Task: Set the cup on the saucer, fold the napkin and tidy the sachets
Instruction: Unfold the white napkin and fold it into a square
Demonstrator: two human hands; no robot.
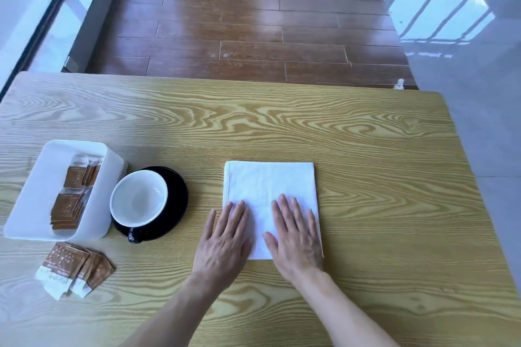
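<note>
Pressing flat on the white napkin (pixel 270 194), both hands lie palm down on its near half in the head view, the only view there is. The left hand (pixel 224 236) covers the near left corner, its thumb and heel spilling onto the worktop (pixel 282 121); the right hand (pixel 296 234) rests just beside it toward the near right corner. On both, the grip is spread, fingers apart and extended, clamped on nothing.

The napkin sits right of the worktop's middle, toward the near edge. It reads as a slightly tall rectangle whose long axis runs from the near edge to the far edge, so it stretches away from the fingertips. A doubled edge along its left and far sides suggests one fold is already in. A further fold would likely bring the near edge over to the far edge, and both hands are equally placed for that.

Toward the left edge, the white cup (pixel 138 198) stands on the black saucer (pixel 176 200). Touching it, a white tray (pixel 48 166) holds brown sachets (pixel 69 205); loose sachets (pixel 76 267) lie nearer, outside it.
</note>
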